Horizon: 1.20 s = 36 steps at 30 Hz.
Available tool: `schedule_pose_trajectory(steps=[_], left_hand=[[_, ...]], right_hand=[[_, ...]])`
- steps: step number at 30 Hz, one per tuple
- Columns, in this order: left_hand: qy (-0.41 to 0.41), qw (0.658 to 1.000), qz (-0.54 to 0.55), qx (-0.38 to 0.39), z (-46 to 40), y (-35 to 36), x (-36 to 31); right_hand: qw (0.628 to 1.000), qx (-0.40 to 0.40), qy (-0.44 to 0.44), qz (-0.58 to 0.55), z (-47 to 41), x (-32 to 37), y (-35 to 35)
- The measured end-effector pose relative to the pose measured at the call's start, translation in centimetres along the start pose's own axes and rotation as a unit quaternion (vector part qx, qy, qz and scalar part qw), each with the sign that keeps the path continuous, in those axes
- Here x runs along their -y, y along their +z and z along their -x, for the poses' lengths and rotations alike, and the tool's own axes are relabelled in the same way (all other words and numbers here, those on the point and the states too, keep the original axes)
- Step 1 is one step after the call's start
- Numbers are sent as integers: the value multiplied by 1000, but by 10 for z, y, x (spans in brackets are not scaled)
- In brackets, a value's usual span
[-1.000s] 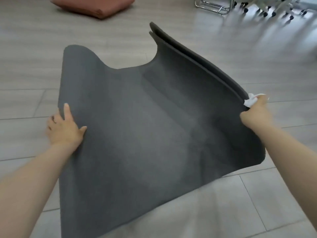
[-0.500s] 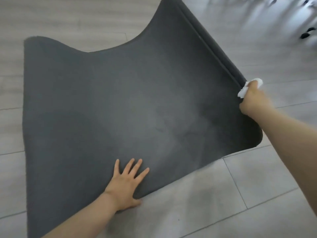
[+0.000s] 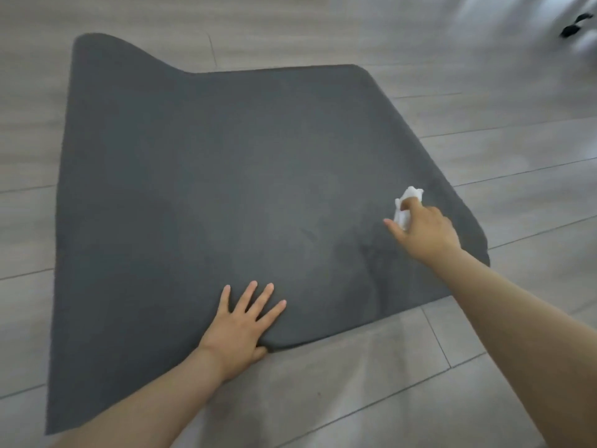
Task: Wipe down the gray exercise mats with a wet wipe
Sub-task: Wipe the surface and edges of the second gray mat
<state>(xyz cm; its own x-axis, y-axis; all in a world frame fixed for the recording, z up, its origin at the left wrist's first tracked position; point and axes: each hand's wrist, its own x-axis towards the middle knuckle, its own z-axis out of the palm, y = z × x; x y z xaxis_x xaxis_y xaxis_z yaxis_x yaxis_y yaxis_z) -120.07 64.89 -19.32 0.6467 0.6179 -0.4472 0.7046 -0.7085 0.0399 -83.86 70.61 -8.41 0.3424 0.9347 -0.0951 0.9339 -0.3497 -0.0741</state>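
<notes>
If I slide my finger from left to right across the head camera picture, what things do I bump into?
Bare floor → gray mat → left hand pressing flat on the mat → white wet wipe held by the right hand → floor again.

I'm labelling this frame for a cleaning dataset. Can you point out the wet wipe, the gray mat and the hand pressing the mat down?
wet wipe (image 3: 409,196): head view, white bunched top.
gray mat (image 3: 200,176): head view, bare middle surface.
left hand (image 3: 240,324): head view, back of hand.
</notes>
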Motion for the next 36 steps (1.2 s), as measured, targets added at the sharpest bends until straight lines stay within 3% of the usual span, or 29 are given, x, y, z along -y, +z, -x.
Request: schedule_pose_trajectory(steps=[3, 7, 11, 15, 18, 21, 25, 28, 31, 34, 36], left_hand=[[-4, 1000, 7, 11, -25, -24, -20], [11, 998, 53, 11, -45, -26, -23], [29, 984, 164, -69, -14, -21, 21], [-168, 952, 128, -221, 43, -27, 102], [-287, 907, 198, -237, 88, -19, 162], [-254, 892, 295, -229, 106, 3, 182], [-263, 913, 235, -203, 96, 40, 183], [-275, 921, 204, -186, 90, 56, 185], [-221, 908, 288, -208, 96, 70, 197], [-144, 915, 280, -253, 107, 91, 216], [-135, 930, 238, -247, 109, 98, 221]], right_hand=[[994, 47, 15, -94, 20, 44, 28], [974, 88, -38, -207, 40, 112, 56], [939, 150, -98, -292, 56, 177, 65], [917, 173, -92, -346, 55, 232, 76], [907, 184, -102, -365, 49, 284, 82], [905, 118, -105, -395, 48, 348, 87], [895, -17, -142, -422, 48, 429, 89], [911, 80, -211, -345, 50, 460, 109], [932, 153, -286, -162, 50, 459, 134], [958, 76, -220, -166, 21, 436, 132], [975, 28, -64, -209, -13, 408, 123]])
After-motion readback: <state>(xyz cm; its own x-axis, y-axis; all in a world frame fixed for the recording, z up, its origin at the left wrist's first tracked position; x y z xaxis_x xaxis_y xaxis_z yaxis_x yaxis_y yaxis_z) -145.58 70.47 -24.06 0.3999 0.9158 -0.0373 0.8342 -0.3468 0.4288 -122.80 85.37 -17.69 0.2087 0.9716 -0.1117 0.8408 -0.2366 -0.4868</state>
